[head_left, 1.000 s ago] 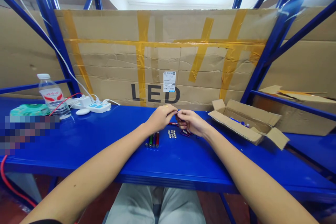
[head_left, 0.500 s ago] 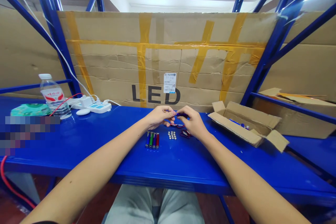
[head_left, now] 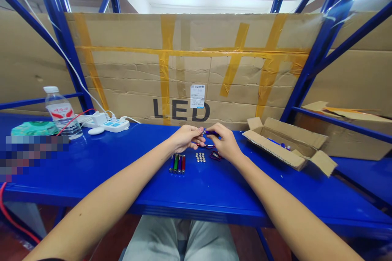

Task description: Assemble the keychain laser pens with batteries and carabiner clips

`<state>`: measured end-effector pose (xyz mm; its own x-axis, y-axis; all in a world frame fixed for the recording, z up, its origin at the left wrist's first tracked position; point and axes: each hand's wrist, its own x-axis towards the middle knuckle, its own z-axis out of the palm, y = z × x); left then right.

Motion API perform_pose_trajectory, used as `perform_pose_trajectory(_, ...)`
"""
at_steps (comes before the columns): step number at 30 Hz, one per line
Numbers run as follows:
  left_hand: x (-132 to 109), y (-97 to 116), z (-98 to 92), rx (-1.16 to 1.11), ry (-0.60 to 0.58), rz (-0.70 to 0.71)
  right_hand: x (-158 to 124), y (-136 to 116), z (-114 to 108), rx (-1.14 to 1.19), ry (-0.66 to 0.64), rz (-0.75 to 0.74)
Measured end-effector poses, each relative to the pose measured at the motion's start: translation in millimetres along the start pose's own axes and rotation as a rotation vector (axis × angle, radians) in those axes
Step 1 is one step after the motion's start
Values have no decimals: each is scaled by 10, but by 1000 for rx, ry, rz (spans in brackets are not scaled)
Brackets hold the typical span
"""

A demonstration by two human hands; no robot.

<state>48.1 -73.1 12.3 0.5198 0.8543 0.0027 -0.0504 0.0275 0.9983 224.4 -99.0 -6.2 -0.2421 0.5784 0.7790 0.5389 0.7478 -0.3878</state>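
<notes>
Both hands meet just behind the cluster of button cells (head_left: 200, 157) on the blue shelf (head_left: 196, 195), held slightly above its surface. Between them is a small purple torch (head_left: 211, 133). Its long axis runs nearly level, left to right, roughly parallel to the shelf's front edge. The right hand (head_left: 226, 143), behind and to the right of the cells, is curled around the barrel and covers most of it, so the body of the piece lies on that side. The left hand (head_left: 185, 138), behind and to the left of the cells, has thumb and forefinger pinched at the exposed left end. Whether they nip the torch itself or a separate small part there is too small to tell. Just left of the cells lies a row of coloured torches (head_left: 177, 163) with their long axes pointing front to back. Just right of the cells is a heap of clips (head_left: 216, 155), and an open cardboard box (head_left: 286, 142) stands well to the right of the cells.
</notes>
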Motion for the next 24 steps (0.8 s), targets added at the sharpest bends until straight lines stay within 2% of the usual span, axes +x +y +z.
perform_pose_trajectory(6,-36,-29,99,29,10,-62,-21,18,-19,-2,-5,-37)
perform_pose_trajectory(16,-37,-83,123,155,-8,205,-23,-27,-45,-91,-117,-80)
perform_pose_trajectory(21,-53,-20,117,513,78,266,-32,-13,-10,-144,-155,-72)
perform_pose_trajectory(24,-68,-14,109,833,161,423,-41,13,1,-170,-180,-83)
